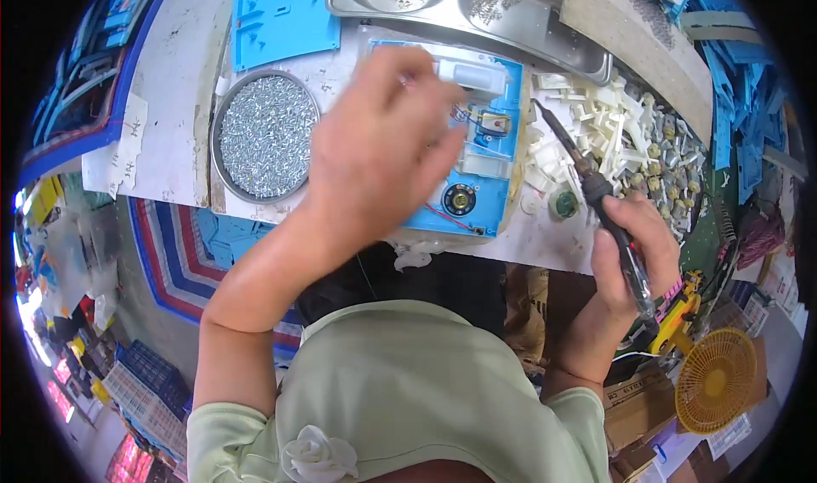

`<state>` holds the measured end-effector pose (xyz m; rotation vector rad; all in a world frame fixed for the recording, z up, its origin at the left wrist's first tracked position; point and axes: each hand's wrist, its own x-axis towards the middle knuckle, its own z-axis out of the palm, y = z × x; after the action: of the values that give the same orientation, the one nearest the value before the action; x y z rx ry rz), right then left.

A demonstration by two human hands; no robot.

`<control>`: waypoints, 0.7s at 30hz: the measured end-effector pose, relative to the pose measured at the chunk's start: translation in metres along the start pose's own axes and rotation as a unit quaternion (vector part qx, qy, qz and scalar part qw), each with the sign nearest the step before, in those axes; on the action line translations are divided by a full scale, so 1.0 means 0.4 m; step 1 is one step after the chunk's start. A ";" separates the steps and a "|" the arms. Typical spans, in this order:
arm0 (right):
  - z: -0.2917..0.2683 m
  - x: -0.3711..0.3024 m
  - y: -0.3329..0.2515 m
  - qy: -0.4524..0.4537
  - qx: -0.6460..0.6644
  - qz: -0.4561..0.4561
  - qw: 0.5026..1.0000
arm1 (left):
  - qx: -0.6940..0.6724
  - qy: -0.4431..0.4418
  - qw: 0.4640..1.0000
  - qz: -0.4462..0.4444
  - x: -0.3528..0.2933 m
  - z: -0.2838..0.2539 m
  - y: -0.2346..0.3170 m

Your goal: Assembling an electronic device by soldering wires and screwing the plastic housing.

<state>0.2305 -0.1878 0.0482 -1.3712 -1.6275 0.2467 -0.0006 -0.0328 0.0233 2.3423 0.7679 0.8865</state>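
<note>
My right hand [634, 249] is closed around the dark handle of a soldering iron [600, 189]. The iron's thin tip points up and left, beside the blue plastic panel [508, 155]. My left hand [387, 134] hovers over the left part of that panel, blurred by motion, with bent fingers; whether it holds anything is unclear. Set in the panel are a round black speaker [459, 200], a small component with thin wires [494, 125] and a pale translucent compartment [472, 77]. My left hand and forearm hide the rest of the panel.
A round metal tray of small screws [265, 138] stands left of my left hand. Another blue panel [285, 19] and a steel tray [528, 23] with small parts lie at the back. White plastic parts [596, 125] are heaped at right, near a small round green-filled container [562, 204]. A yellow fan [717, 381] stands lower right.
</note>
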 end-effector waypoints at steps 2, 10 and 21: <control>-0.009 -0.009 0.002 0.012 -0.022 0.003 1.000 | 0.008 -0.099 0.991 0.086 0.007 -0.002 0.016; -0.040 -0.041 -0.018 0.022 -0.024 0.037 0.999 | -0.052 -0.170 0.981 0.083 0.034 0.031 -0.015; -0.014 -0.035 -0.002 0.035 0.014 0.035 0.999 | -0.141 -0.212 0.966 0.052 0.030 -0.003 -0.058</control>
<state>0.2327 -0.2022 0.0444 -1.4018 -1.5158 0.2588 -0.0015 -0.0082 0.0143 2.2170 0.3222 0.4661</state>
